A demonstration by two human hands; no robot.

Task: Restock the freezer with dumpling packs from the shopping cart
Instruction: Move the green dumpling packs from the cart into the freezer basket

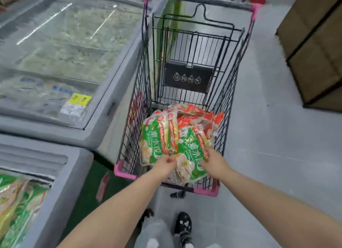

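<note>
Gripping dumpling packs (pixel 188 149) at cart rim (pixel 123 172)

Green and, seemingly, red packs (pixel 182 142); pink-cornered cart (pixel 122 169).

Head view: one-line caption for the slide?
Left hand and right hand grasp green dumpling packs in the cart, beside a freezer.

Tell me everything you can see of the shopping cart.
The shopping cart is a black wire basket with pink plastic corners; a black panel hangs on its far seat flap. It stands upright on the floor beside the freezer, holding green and red dumpling packs, the nearest gripped by the left hand and right hand.
</note>
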